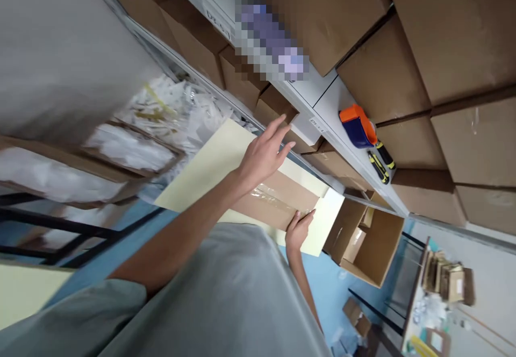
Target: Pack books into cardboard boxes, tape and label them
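Observation:
A flat brown cardboard box (266, 210) lies on the cream tabletop (213, 158) in front of me, with shiny clear tape running along its middle. My left hand (262, 155) is over the far-left end of the box, fingers spread and back of the hand up. Nothing shows in it, and I cannot tell whether it touches the box. At the near right corner, my right hand (299, 230) grips the box's edge, thumb and fingers against the cardboard.
A shelf (326, 85) of cardboard boxes runs behind the table, bearing an orange and blue tape dispenser (358, 126) and two yellow-black utility knives (378, 167). An open carton (368, 244) stands beyond the table's right end. White scraps (193, 104) pile up on the left.

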`<state>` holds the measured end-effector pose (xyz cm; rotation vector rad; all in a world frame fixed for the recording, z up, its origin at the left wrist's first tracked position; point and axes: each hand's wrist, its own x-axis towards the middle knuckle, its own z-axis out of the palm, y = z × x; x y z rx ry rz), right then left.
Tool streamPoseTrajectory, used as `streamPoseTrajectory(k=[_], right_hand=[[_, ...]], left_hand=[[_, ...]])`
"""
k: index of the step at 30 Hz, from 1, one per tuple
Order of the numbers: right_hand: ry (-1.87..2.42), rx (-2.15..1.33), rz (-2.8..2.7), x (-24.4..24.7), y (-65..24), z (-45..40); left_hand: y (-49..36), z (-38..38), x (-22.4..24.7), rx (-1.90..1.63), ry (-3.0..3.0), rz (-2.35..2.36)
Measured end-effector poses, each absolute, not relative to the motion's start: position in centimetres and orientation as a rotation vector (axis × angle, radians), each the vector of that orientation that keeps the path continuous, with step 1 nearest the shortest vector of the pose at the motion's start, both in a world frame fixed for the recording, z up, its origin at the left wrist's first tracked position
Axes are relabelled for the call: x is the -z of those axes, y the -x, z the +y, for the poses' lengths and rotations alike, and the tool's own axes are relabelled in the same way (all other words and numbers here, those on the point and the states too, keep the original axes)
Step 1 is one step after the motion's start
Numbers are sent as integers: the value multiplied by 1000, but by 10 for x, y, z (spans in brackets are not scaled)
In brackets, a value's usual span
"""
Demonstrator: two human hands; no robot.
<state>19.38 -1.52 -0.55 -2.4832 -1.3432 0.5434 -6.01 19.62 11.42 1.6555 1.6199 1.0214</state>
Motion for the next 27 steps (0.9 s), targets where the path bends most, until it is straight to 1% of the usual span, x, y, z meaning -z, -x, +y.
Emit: streamPoseTrajectory(k=[4,7,18,22,27], right_hand=[[2521,-494,-1358,9,-195,-17],[2560,-454,-1366,10,-194,-19],[2684,-505,-1348,5,-193,-13],[2670,-464,-1364,5,-194,-7],[2770,-413,-1411,-1,-191,3]], left_hand=[[56,253,-158,-1135,-1717,1541],[56,282,-174,-1170,-1733,1535],[65,332,-164,-1218,-1591,1576],[70,330,-171,-1083,-1580,1616],[75,323,-185,-914,-1569,1634]])
